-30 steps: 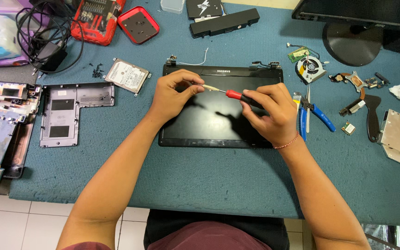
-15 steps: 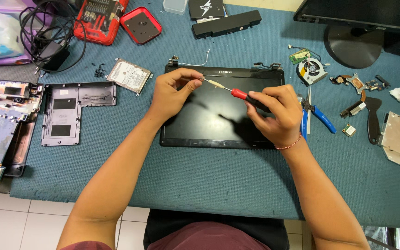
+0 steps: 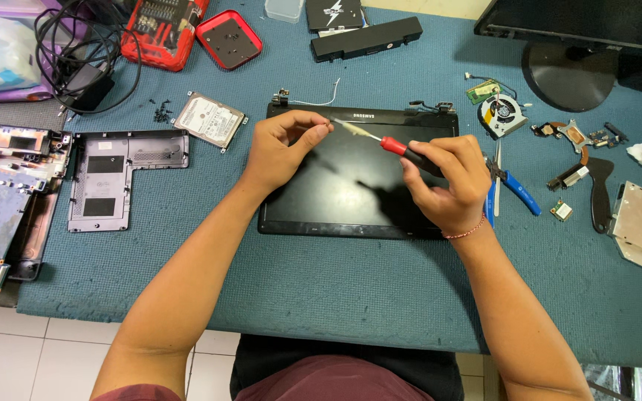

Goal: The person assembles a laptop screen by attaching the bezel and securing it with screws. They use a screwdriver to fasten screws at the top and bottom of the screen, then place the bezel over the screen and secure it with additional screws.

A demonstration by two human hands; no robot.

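The right hand (image 3: 446,182) is closed around the red and black handle of a screwdriver (image 3: 388,143), held above the laptop screen panel (image 3: 351,193) with its metal shaft slanting up and to the left. The left hand (image 3: 280,148) curls over the top left part of the panel, thumb and forefinger pinched at the screwdriver's tip; whether something tiny sits between them cannot be told. The panel lies flat, glass up, in the middle of the blue tabletop (image 3: 336,289), its two hinges at the far edge. Just right of the right hand lie blue-handled pliers (image 3: 513,189), and beyond them a small cooling fan (image 3: 501,115). Left of the left hand rest a hard drive (image 3: 209,119) and a grey bottom cover (image 3: 113,178). A long black battery (image 3: 365,38) lies farther back.
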